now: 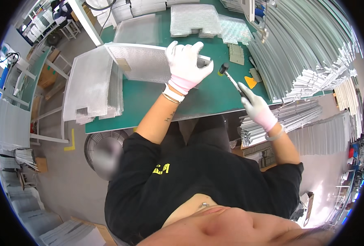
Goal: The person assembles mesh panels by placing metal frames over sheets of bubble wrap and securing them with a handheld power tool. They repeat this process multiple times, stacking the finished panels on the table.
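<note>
My left hand [187, 64] grips the panel [147, 65] above the green counter [143, 102]; my right hand [256, 105] is wrapped around the hammer [233, 82].

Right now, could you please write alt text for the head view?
A person's gloved right hand holds a small mallet over a green table, the gloved left hand at the top edge of a standing framed mesh panel. Mesh sheets are stacked at left; long pale strips lie at right.

A round wire-caged fan [103, 153] sits near yellow tape [72, 141] on the grey floor [73, 180].
</note>
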### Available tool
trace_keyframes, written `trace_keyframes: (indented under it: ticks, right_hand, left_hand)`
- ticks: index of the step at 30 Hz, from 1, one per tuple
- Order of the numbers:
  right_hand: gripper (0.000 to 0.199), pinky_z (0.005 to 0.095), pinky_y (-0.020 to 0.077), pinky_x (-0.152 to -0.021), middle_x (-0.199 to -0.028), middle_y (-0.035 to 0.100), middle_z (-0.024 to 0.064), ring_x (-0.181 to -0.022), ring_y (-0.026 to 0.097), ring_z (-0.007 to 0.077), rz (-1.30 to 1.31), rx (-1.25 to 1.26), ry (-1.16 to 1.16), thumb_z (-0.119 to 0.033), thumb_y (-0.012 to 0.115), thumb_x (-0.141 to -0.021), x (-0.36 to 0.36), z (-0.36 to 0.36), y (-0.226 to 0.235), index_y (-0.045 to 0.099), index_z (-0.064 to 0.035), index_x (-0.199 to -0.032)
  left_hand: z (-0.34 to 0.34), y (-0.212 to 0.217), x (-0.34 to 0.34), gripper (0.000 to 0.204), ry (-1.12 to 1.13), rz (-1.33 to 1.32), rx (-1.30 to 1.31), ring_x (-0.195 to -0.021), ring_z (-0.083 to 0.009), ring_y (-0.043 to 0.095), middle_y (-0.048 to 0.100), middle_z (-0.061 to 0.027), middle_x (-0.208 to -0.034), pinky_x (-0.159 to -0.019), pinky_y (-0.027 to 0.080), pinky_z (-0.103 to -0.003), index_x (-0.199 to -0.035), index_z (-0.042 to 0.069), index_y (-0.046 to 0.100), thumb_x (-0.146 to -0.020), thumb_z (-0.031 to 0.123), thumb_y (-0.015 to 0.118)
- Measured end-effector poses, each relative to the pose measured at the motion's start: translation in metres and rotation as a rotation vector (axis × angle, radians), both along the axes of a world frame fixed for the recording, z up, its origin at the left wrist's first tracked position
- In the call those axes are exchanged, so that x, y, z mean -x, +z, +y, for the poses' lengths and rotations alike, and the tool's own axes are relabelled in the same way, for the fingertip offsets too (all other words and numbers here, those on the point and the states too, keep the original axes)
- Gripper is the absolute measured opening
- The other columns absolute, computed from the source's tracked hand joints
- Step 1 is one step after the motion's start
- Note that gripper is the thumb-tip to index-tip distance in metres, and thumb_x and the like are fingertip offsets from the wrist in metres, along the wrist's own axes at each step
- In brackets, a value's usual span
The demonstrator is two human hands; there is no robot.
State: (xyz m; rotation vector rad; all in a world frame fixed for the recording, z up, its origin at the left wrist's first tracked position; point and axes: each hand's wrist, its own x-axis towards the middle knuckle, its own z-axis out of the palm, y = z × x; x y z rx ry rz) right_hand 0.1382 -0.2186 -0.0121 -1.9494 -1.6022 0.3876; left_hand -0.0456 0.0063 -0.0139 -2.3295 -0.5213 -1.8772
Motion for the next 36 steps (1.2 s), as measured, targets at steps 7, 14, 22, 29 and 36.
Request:
trace_keyframes:
  ticks: [7, 14, 22, 29, 36]
  right_hand:
    - [0.060, 0.0459, 0.0354, -0.113, -0.139, 0.049, 0.0260, -0.131, 0.046, 0.0398, -0.070, -0.141, -0.087, -0.024, 0.067, -0.090, -0.027, 0.025, -0.098, 0.048, -0.0011, -0.143]
    - [0.086, 0.0377, 0.0303, -0.117, -0.154, 0.039, 0.0189, -0.142, 0.039, 0.0269, 0.609, -0.373, 0.020, -0.031, 0.075, -0.089, -0.024, 0.044, -0.100, 0.029, 0.0021, -0.154]
    - [0.038, 0.0202, 0.0387, -0.071, -0.096, 0.054, -0.0030, -0.082, 0.046, 0.0044, 0.774, -0.632, -0.142, -0.017, 0.062, -0.098, -0.013, -0.053, -0.037, 0.050, 0.0020, -0.129]
    - [0.050, 0.0333, 0.0396, -0.109, -0.141, 0.049, 0.0170, -0.128, 0.050, 0.0220, 0.298, -1.138, -0.524, -0.015, 0.046, -0.105, -0.036, -0.160, 0.141, 0.034, 0.0066, -0.148]
    - [0.041, 0.0348, 0.0531, -0.100, -0.132, 0.058, 0.0102, -0.124, 0.055, 0.0192, 0.070, -1.388, -0.526, -0.013, 0.052, -0.104, -0.095, -0.210, 0.314, 0.048, 0.0039, -0.142]
  left_hand:
    - [0.016, 0.033, 0.090, 0.030, -0.787, -0.316, 0.207, -0.080, -0.0244, 0.050, 0.053, -0.0010, -0.073, -0.100, 0.036, -0.047, -0.067, 0.012, 0.056, -0.083, 0.038, 0.060]
    - [0.005, 0.048, 0.103, 0.078, -1.925, -0.642, 0.331, -0.091, -0.0226, 0.050, 0.061, 0.0014, -0.077, -0.106, 0.034, -0.046, -0.069, 0.016, 0.058, -0.096, 0.077, 0.019]
    - [-0.042, 0.057, 0.118, 0.073, -1.549, -0.832, 0.936, -0.122, -0.0381, 0.053, 0.057, -0.0199, -0.131, -0.115, 0.033, -0.052, -0.135, 0.003, 0.051, -0.096, 0.065, 0.044]
    - [-0.002, 0.023, 0.269, 0.064, 0.130, 0.120, 0.570, -0.135, -0.0370, 0.047, 0.055, -0.0220, -0.138, -0.114, 0.034, -0.048, -0.141, -0.004, 0.048, -0.098, 0.044, 0.053]
    - [0.006, -0.010, 0.305, 0.087, 0.615, 0.818, 0.910, -0.143, -0.0388, 0.034, 0.042, -0.0181, -0.152, -0.119, 0.025, -0.050, -0.145, 0.003, 0.046, -0.071, 0.036, 0.079]
